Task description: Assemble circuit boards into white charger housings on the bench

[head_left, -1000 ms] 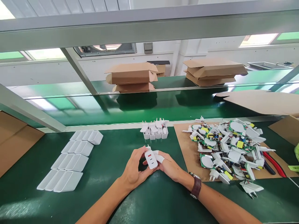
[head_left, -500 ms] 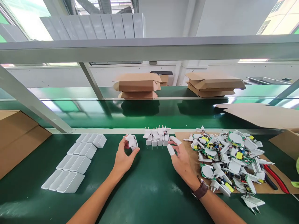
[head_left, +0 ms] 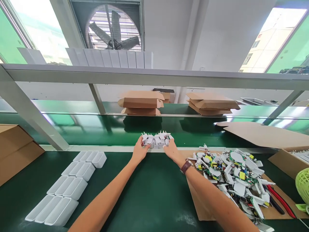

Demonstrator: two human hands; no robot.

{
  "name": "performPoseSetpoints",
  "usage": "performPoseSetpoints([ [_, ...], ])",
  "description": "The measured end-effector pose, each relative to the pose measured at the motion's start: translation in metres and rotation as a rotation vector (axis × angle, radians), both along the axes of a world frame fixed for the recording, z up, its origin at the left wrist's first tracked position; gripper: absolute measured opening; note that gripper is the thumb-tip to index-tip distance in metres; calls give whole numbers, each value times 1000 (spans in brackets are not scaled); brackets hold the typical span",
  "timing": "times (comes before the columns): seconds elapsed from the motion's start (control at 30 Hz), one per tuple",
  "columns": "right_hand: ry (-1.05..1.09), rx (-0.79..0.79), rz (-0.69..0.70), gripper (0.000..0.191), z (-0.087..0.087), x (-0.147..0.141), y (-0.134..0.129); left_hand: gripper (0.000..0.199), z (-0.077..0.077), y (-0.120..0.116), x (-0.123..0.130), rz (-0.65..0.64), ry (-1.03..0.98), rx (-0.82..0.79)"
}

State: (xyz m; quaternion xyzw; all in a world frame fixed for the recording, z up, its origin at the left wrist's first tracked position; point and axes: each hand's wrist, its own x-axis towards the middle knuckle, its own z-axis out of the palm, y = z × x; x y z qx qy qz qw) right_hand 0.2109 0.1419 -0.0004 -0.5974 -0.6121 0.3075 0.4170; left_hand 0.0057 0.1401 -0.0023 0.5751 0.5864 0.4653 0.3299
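A short row of small white plastic cases, filled with white parts and with metal prongs pointing up, stands at the far edge of the green bench. My left hand grips the row's left end, thumb in front. Against the right end, the fingers of my right hand press from the side, partly hidden behind the cases. Well to the left lie several rows of bare white plastic cases. On a cardboard sheet at right is a heap of white plug parts and green circuit boards.
Red-handled pliers lie beside the heap, close to a green fan-like object. Cardboard boxes are stacked beyond the frame, with another stack further right. A large carton stands at left.
My left hand has carried its filled case right, up to the row's left end. My right hand has closed in on the right end. The camera has tilted up.
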Motion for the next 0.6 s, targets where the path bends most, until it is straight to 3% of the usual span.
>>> performPoseSetpoints([
  [0.17, -77, -73, 69, 35, 17, -5, 41, 57, 8, 30, 2, -25, 11, 8],
  [0.33, -264, -105, 156, 52, 36, 9, 34, 55, 29, 13, -14, 4, 133, -15],
  [0.43, -433, -125, 206, 60, 56, 37, 19, 60, 57, -14, -41, -35, 230, 9],
  [0.53, -634, -153, 248, 57, 76, 75, -4, 62, 76, -42, -87, -111, 332, 63],
  [0.6, -776, -173, 271, 52, 86, 99, -24, 62, 76, -58, -124, -119, 639, 177],
])
